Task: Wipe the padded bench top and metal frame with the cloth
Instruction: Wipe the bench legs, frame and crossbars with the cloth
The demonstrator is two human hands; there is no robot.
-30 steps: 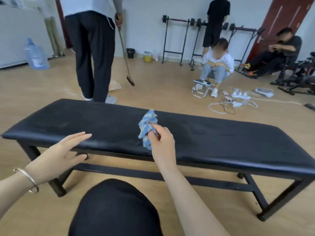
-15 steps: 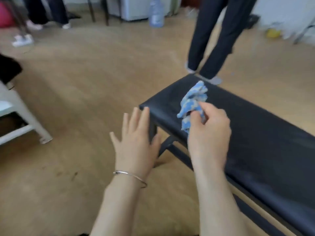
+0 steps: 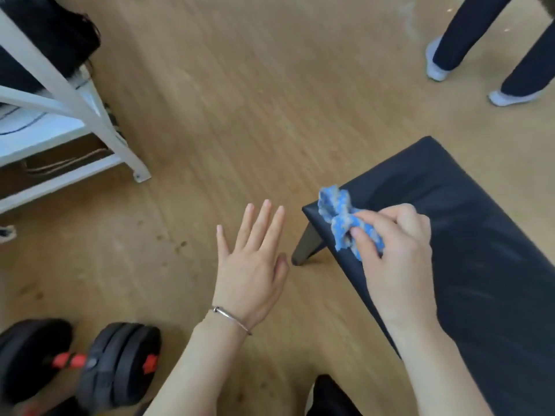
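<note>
The right hand [image 3: 396, 244] pinches a bunched blue cloth [image 3: 338, 211] against the corner of the black padded counter [image 3: 480, 250], at 3 o'clock. The left hand [image 3: 252, 265] hovers over the wooden floor [image 3: 240, 100], fingers straight, grasping nothing. Around the room: a white rack [image 3: 75, 94] at 10 o'clock, a black dumbbell [image 3: 105, 364] at 7 and a standing person's legs [image 3: 480, 40] at 1.

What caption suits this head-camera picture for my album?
Blue cloth, gripped by the right hand, on the black bench corner; left hand open.
</note>
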